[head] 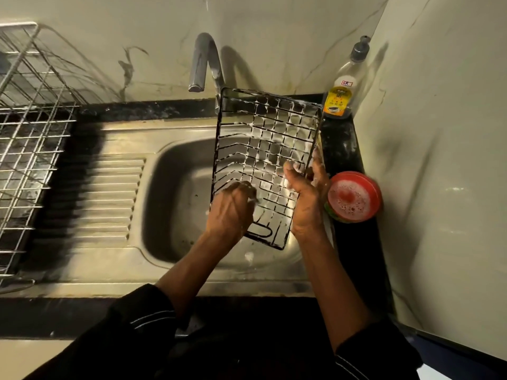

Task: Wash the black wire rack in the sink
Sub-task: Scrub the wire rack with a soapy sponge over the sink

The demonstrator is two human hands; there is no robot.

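The right hand (pixel 307 193) is closed around the right side wire of the black wire rack (pixel 263 157), thumb on the near face and fingers (pixel 319 167) wrapped behind the edge, so it bears the rack's weight. The left hand (pixel 233 207) is curled at the rack's lower left, fingertips bunched on a pale sudsy wad (pixel 253 198) pressed to the wires; whether that is a scrub pad or only foam I cannot tell. The rack is held tilted above the sink (pixel 170 193), its near end low over the basin and its far corner just beside the faucet (pixel 204 61). Suds film most of the grid squares, and no water shows running from the spout, so I judge this to be the scrubbing stage with rinsing to come.

The main risk is grip: one wet, soapy hand on a thin wire can slip, and a hard scrub stroke could twist the rack free and drop it into the basin. A push upward may knock the far corner against the faucet. The rack's right edge lies close to the soap bottle (pixel 338 97) and the red tub (pixel 354 197) on the dark ledge, so a sideways swing could tip either. A silver dish rack (pixel 30 133) stands well apart, left of the ribbed drainboard (pixel 109 193)
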